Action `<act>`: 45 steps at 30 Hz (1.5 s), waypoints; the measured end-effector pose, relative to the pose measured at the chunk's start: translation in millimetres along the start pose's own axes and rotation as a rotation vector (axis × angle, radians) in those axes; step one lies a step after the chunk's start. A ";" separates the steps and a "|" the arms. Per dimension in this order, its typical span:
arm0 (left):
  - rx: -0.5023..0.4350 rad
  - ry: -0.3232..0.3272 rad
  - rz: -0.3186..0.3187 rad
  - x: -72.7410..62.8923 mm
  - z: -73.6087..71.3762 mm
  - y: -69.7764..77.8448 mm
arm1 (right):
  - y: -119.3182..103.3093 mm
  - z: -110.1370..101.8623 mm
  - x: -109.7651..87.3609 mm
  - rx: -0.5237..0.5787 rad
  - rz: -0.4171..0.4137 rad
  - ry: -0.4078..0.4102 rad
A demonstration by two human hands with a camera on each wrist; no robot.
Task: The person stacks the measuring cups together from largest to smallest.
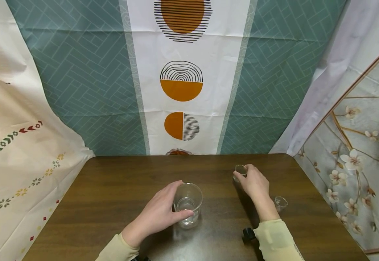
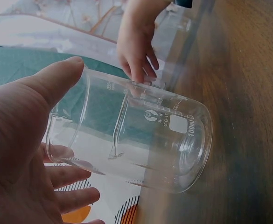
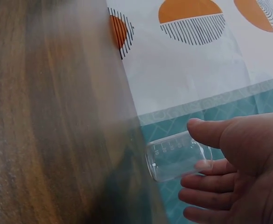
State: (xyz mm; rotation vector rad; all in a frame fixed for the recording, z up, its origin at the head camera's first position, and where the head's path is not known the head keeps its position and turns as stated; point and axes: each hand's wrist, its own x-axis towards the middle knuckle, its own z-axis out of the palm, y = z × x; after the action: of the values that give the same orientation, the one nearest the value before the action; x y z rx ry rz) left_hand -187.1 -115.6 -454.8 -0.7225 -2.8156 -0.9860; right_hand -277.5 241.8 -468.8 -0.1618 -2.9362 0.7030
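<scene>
My left hand (image 1: pixel 161 210) grips a large clear glass beaker (image 1: pixel 194 197) near its rim, thumb on the near side and fingers around the far side. White graduations and "100ml" show on the glass (image 2: pixel 178 123) in the left wrist view, and a rim-like line crosses it partway down. Further back on the right, my right hand (image 1: pixel 255 181) pinches a small clear beaker (image 3: pixel 173 156) between thumb and index finger, close to its rim. The other right fingers extend past it. Behind the right wrist stands another small glass beaker (image 1: pixel 280 202).
The dark wooden table (image 1: pixel 117 188) reaches back to a hanging green and white patterned cloth (image 1: pixel 101 90). A cream cloth (image 1: pixel 19 152) hangs at the left side and a floral panel (image 1: pixel 355 181) at the right. A black strap piece (image 1: pixel 248 235) sits by the right sleeve.
</scene>
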 end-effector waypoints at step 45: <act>0.005 -0.004 -0.004 0.7 0.9 0.4 | -21.9 -18.4 -16.6 0.033 -0.089 0.043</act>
State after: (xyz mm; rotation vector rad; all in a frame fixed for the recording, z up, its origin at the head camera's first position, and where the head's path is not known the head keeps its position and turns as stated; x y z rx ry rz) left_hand -187.5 -114.5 -455.1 -0.7195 -2.8226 -0.9790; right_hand -260.3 228.4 -444.0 -0.0428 -2.8687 0.7253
